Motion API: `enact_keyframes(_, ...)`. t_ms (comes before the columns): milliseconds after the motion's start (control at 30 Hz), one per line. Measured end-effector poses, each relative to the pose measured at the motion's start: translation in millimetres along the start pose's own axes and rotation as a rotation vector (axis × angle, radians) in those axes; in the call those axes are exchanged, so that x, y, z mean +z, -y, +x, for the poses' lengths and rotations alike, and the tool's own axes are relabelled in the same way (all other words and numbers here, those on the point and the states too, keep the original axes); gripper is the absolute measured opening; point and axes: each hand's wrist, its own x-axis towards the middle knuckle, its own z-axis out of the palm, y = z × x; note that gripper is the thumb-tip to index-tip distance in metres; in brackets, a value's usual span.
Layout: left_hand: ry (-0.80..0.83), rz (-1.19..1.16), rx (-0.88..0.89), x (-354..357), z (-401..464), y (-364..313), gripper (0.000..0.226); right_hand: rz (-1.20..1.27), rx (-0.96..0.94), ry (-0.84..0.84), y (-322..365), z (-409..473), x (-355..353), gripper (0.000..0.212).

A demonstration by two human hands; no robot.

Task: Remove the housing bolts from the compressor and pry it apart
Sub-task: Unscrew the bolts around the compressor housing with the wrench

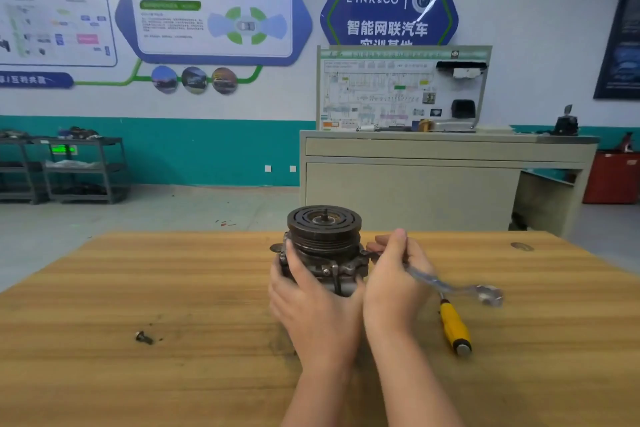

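Note:
The compressor [323,241] stands upright on the wooden table [173,288], its dark grooved pulley on top. My left hand [308,302] grips the housing from the near left side and hides its lower part. My right hand [393,274] holds a silver ring wrench [453,289] by its shaft, with the far end at a bolt on the compressor's right flange and the free ring end sticking out to the right. One removed bolt [143,337] lies on the table to the left.
A yellow-handled screwdriver [454,328] lies on the table just right of my right forearm. Behind the table stand a beige workbench [446,177] with a training board and grey shelving carts [79,166] at the far left.

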Motion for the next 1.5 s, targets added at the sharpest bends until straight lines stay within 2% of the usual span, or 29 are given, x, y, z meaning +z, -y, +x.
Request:
enact_keyframes(67,0.084,0.033,0.009,-10,2,-1,0.112,0.196,0.133,-0.016,8,4,-6,0.031)
enact_keyframes(133,0.149,0.038,0.002,-18,6,1,0.114,0.335,0.295,0.061,13,14,-15,0.030)
enact_keyframes(267,0.283,-0.002,0.039,-26,14,12,0.114,0.215,0.550,0.351,20,33,-25,0.030)
enact_keyframes(367,0.345,-0.094,0.057,-31,23,22,0.112,0.136,0.709,0.507,25,47,-22,0.023)
enact_keyframes(467,0.364,-0.137,0.064,-33,27,23,0.113,0.006,0.756,0.563,22,57,-14,0.024)
enact_keyframes(567,0.339,-0.153,0.080,-33,29,31,0.113,0.011,0.728,0.508,12,64,-5,0.027)
enact_keyframes(767,0.261,-0.258,0.162,-24,33,41,0.106,0.202,0.715,0.519,3,75,-3,0.025)
enact_keyframes(933,0.279,-0.347,0.134,-22,33,48,0.111,0.641,0.797,0.511,18,87,-22,0.023)
enact_keyframes(967,0.272,-0.352,0.130,-21,32,47,0.111,0.686,0.756,0.519,23,87,-26,0.022)
enact_keyframes(1033,0.230,-0.319,0.129,-21,27,42,0.110,0.648,0.559,0.563,28,79,-34,0.019)
enact_keyframes(1200,0.098,-0.245,0.070,-18,10,28,0.114,0.229,-0.161,0.574,24,46,-48,0.010)
enact_keyframes(1333,0.091,-0.227,0.058,-17,5,27,0.110,-0.107,-0.567,0.596,20,29,-55,0.010)
enact_keyframes(1500,0.119,-0.313,0.050,-23,-1,25,0.100,-0.342,-0.952,0.572,25,11,-52,0.009)
